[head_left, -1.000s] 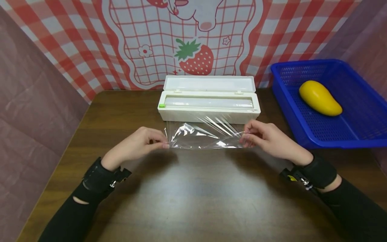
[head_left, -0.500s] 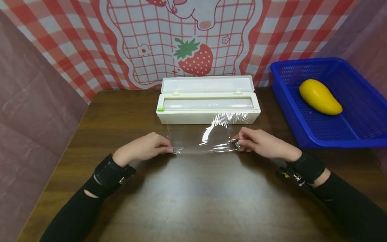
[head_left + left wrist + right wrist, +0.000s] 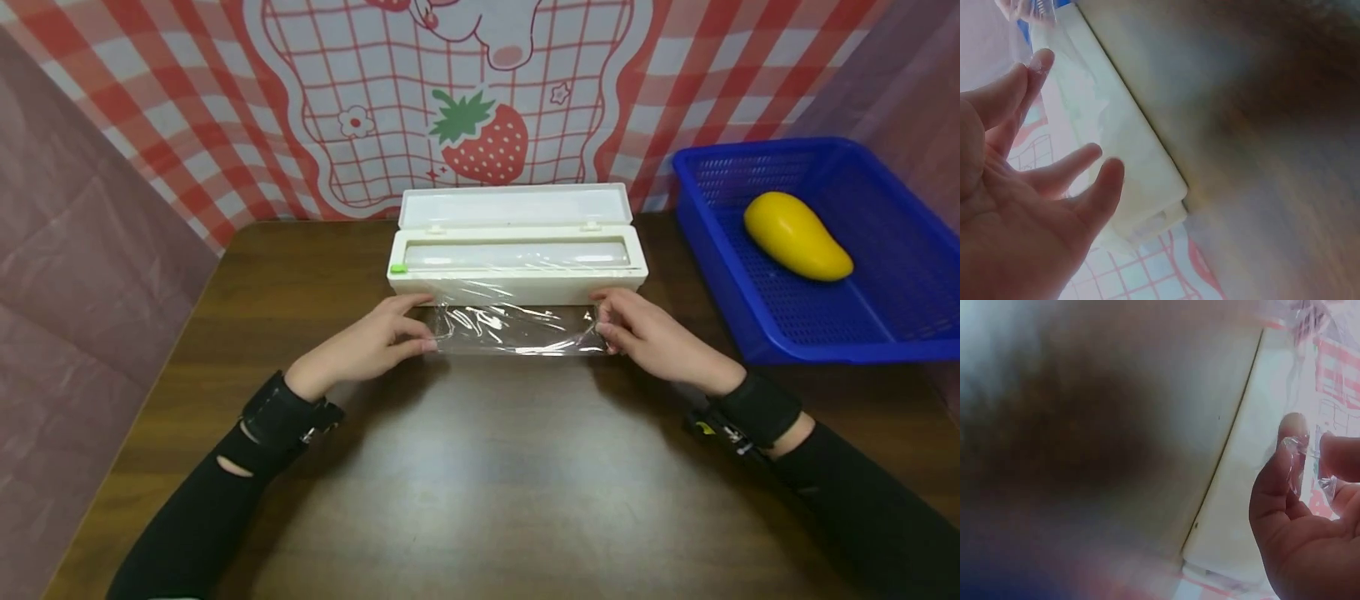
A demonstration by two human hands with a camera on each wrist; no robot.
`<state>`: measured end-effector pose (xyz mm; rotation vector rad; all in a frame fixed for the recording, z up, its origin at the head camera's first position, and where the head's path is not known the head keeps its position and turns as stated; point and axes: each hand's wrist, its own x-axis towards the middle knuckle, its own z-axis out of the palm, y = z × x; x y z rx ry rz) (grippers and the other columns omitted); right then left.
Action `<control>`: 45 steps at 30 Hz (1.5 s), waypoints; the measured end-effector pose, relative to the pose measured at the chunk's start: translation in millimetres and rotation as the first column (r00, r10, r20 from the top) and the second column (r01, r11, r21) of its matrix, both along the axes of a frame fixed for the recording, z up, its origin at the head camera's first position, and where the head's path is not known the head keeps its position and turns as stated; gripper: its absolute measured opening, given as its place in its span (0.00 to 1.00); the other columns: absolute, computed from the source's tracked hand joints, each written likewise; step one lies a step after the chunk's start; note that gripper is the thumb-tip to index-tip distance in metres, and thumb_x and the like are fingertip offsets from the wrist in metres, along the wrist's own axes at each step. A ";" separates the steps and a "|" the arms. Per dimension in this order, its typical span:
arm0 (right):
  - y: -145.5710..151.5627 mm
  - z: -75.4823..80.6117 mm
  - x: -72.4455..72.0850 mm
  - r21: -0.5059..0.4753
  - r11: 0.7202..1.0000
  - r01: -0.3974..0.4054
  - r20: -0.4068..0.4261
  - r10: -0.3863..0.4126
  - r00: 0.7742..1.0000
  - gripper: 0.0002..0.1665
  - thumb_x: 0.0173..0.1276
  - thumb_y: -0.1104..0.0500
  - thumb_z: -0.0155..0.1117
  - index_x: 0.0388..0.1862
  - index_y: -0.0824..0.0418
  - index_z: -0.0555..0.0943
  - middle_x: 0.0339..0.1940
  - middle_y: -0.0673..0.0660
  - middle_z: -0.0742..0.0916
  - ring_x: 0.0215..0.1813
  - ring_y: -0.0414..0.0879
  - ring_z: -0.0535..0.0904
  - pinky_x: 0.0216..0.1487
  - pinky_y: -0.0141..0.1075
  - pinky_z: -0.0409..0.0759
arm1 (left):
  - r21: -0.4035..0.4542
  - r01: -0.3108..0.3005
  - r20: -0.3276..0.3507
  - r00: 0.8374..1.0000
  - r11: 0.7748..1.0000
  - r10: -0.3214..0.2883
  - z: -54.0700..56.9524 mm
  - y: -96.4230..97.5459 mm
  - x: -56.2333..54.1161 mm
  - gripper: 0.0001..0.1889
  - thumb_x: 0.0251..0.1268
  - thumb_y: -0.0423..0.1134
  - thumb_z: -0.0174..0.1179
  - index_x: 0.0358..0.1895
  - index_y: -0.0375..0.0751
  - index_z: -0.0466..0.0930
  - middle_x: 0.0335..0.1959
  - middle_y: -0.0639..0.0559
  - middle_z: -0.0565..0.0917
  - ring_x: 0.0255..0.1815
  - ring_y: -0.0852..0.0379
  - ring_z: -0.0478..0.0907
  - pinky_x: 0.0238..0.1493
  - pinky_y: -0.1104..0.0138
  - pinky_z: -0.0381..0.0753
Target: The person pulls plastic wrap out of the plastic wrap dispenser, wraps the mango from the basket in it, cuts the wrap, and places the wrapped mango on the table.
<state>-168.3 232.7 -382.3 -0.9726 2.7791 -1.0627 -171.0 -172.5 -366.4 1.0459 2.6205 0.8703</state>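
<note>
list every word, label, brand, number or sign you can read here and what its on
No readable text: no words, brands or numbers that I can make out.
White box: no lettering visible.
Clear film: only glare and creases visible.
Patterned cloth: pictures only, including a strawberry and a flower.
Blue basket and yellow mango: no lettering visible.
Yellow patch by the right wrist: too small to read, if marked.

Glare-streaked film (image 3: 517, 332) (wrist views hazy)
</note>
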 end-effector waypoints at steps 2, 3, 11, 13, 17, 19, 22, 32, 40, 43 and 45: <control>-1.4 1.1 -1.7 0.008 1.000 0.019 -0.003 -0.019 1.000 0.11 0.74 0.66 0.59 0.31 0.56 0.72 0.63 0.65 0.79 0.40 0.44 0.80 0.49 0.41 0.75 | 0.009 -0.001 0.026 1.000 1.000 0.001 -0.7 1.2 -2.0 0.08 0.70 0.42 0.63 0.40 0.44 0.88 0.75 0.36 0.61 0.75 0.40 0.57 0.70 0.46 0.59; -2.0 1.6 -2.3 0.014 1.000 0.028 -0.002 -0.028 1.000 0.10 0.75 0.66 0.59 0.32 0.56 0.72 0.63 0.65 0.79 0.37 0.42 0.80 0.49 0.43 0.75 | 0.011 -0.004 0.037 0.999 1.000 0.003 -0.8 2.1 -2.4 0.08 0.70 0.42 0.63 0.40 0.43 0.88 0.76 0.37 0.60 0.75 0.41 0.57 0.70 0.46 0.59; -1.2 4.1 -13.1 0.046 0.997 0.054 -0.003 -0.054 0.999 0.09 0.77 0.62 0.57 0.34 0.57 0.72 0.63 0.66 0.79 0.33 0.43 0.79 0.48 0.45 0.73 | 0.029 -0.028 0.070 0.997 0.999 0.026 -2.1 3.6 -14.5 0.09 0.72 0.43 0.61 0.40 0.44 0.88 0.77 0.41 0.59 0.79 0.42 0.47 0.73 0.46 0.52; -0.2 4.5 -16.0 0.038 0.998 0.052 0.000 -0.052 0.999 0.08 0.77 0.62 0.57 0.34 0.57 0.72 0.64 0.66 0.79 0.33 0.43 0.79 0.45 0.42 0.73 | 0.059 -0.007 0.078 0.997 0.998 0.002 -3.2 3.8 -17.5 0.09 0.73 0.42 0.60 0.40 0.43 0.87 0.73 0.43 0.67 0.76 0.45 0.57 0.71 0.48 0.59; 2.0 3.7 -15.3 -0.008 0.999 0.037 0.019 -0.037 0.999 0.08 0.77 0.63 0.57 0.35 0.57 0.70 0.63 0.64 0.80 0.31 0.42 0.78 0.38 0.36 0.73 | 0.145 0.005 0.045 0.999 0.989 -0.012 -4.8 1.1 -18.6 0.09 0.74 0.40 0.59 0.43 0.43 0.88 0.58 0.49 0.82 0.61 0.54 0.76 0.58 0.56 0.74; 3.1 4.3 -12.0 -0.030 0.999 0.026 0.016 -0.026 1.000 0.08 0.77 0.63 0.56 0.35 0.56 0.70 0.62 0.61 0.81 0.31 0.41 0.77 0.37 0.34 0.72 | 0.176 -0.008 0.004 1.000 0.984 0.007 -4.4 -1.5 -17.0 0.09 0.73 0.40 0.61 0.46 0.44 0.89 0.52 0.53 0.85 0.54 0.58 0.80 0.52 0.59 0.78; 4.5 6.5 -6.3 -0.059 0.998 0.015 -0.008 -0.016 1.000 0.07 0.77 0.63 0.57 0.36 0.55 0.71 0.59 0.58 0.83 0.30 0.40 0.76 0.35 0.32 0.72 | 0.199 -0.013 -0.055 0.998 0.980 0.024 -2.9 -5.4 -13.0 0.09 0.71 0.39 0.62 0.49 0.45 0.88 0.47 0.57 0.87 0.48 0.62 0.81 0.47 0.61 0.80; 11.0 16.3 8.5 -0.110 0.994 -0.027 -0.039 0.023 0.999 0.09 0.74 0.65 0.60 0.37 0.51 0.74 0.51 0.51 0.87 0.28 0.40 0.76 0.27 0.32 0.72 | 0.233 0.077 -0.147 0.988 0.970 -0.043 6.0 -10.8 3.8 0.09 0.63 0.31 0.68 0.46 0.42 0.88 0.38 0.55 0.87 0.37 0.63 0.80 0.37 0.65 0.80; 10.3 24.6 17.3 -0.162 0.984 -0.081 -0.050 0.074 0.996 0.03 0.75 0.66 0.58 0.41 0.58 0.76 0.55 0.52 0.86 0.30 0.43 0.80 0.28 0.30 0.74 | 0.242 0.029 -0.164 0.986 0.970 0.012 14.3 -15.9 12.7 0.07 0.65 0.31 0.66 0.45 0.42 0.88 0.36 0.57 0.86 0.32 0.61 0.79 0.32 0.68 0.78; 7.5 35.6 18.1 -0.185 0.980 -0.074 -0.129 0.050 0.990 0.06 0.72 0.70 0.60 0.40 0.60 0.76 0.51 0.53 0.87 0.32 0.38 0.80 0.29 0.28 0.76 | 0.281 -0.032 -0.217 0.971 0.959 0.096 22.6 -15.1 14.1 0.07 0.65 0.31 0.66 0.44 0.41 0.88 0.34 0.56 0.86 0.28 0.61 0.76 0.28 0.69 0.75; 5.8 45.5 16.6 -0.213 0.975 -0.055 -0.192 0.013 0.981 0.07 0.70 0.72 0.61 0.40 0.62 0.77 0.49 0.54 0.88 0.33 0.35 0.80 0.29 0.26 0.75 | 0.346 -0.064 -0.227 0.962 0.936 0.150 30.1 -14.0 14.4 0.07 0.66 0.30 0.64 0.44 0.38 0.88 0.34 0.54 0.87 0.25 0.62 0.77 0.26 0.69 0.77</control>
